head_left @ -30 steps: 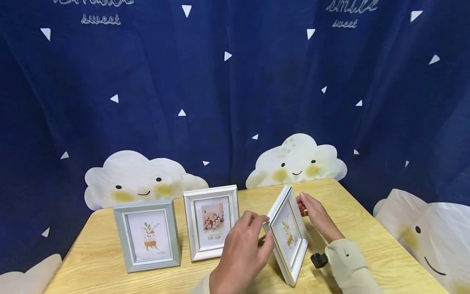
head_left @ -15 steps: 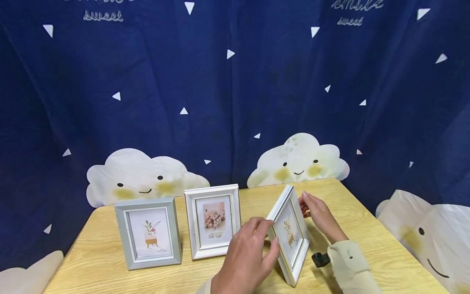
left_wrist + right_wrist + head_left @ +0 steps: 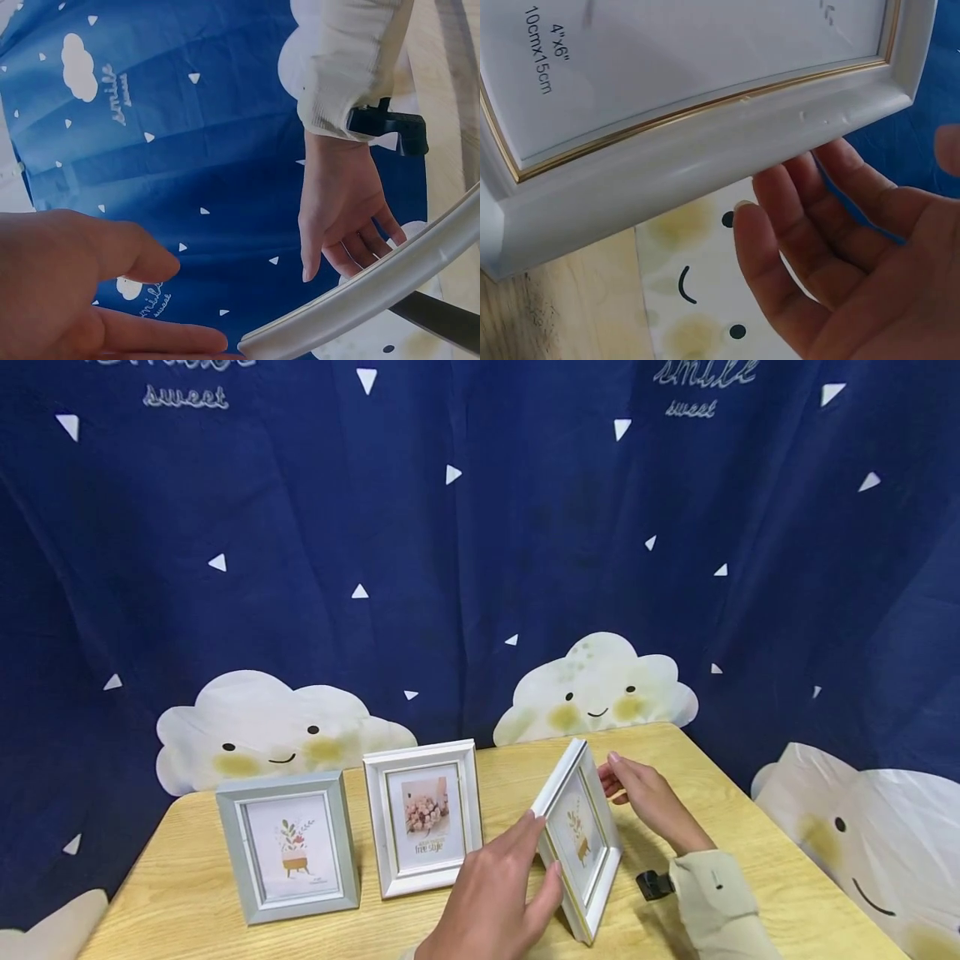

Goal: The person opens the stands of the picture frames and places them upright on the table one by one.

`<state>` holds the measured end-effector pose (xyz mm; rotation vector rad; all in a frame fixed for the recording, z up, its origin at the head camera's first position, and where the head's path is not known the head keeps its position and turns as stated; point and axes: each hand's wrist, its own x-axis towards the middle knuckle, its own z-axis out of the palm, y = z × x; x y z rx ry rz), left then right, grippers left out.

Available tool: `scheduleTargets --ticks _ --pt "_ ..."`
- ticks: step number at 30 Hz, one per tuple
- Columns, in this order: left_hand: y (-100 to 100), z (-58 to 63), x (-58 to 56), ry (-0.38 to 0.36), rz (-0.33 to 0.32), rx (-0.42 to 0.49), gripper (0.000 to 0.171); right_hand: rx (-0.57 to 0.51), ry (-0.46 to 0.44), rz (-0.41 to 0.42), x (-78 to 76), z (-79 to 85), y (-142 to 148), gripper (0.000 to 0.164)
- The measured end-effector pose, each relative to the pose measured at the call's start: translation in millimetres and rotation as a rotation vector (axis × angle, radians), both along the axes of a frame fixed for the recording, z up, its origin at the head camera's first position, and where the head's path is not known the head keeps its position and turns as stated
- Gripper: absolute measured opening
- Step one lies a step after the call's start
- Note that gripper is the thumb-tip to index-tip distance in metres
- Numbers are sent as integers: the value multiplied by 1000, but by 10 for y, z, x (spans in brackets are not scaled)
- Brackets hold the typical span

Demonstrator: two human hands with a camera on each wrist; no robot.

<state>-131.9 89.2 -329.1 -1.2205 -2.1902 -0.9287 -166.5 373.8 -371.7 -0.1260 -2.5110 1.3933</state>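
A white picture frame (image 3: pixel 604 881) with a gold inner line stands upright at an angle on the table, its plant picture facing left. By its left edge is my left hand (image 3: pixel 495 893), fingers held straight, with the fingertips at the edge and the thumb apart. Behind the right edge, my right hand (image 3: pixel 652 797) hangs with loosely bent fingers. The right wrist view shows those fingertips (image 3: pixel 757 232) close to the frame's border; whether they touch it is unclear. A dark stand strip (image 3: pixel 439 322) sticks out behind the frame in the left wrist view.
To the left stand a white frame (image 3: pixel 468 810) with a flower photo and a grey-blue frame (image 3: pixel 345 852) with a plant picture. The wooden table (image 3: pixel 712 827) reaches back to a dark blue curtain (image 3: pixel 420 527) with clouds. A black wrist camera (image 3: pixel 655 885) sits at the right cuff.
My left hand's fingers have straightened and its thumb has come away from the angled frame's edge. The right hand has barely moved, and the frame keeps its angle. The head view has shifted slightly.
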Motion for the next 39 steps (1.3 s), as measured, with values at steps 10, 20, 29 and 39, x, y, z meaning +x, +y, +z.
scheduleTargets --ticks 10,20,29,39 --pt "-10 8 -58 4 33 6 40 34 -66 17 71 116 -5 55" --pt "63 -3 -276 61 55 21 35 66 -114 12 172 199 14 55" --pt "148 23 -498 25 29 -54 44 121 -141 -36 270 266 31 49" --pt "178 24 -654 -49 33 -118 49 62 -152 -27 319 263 9 48"
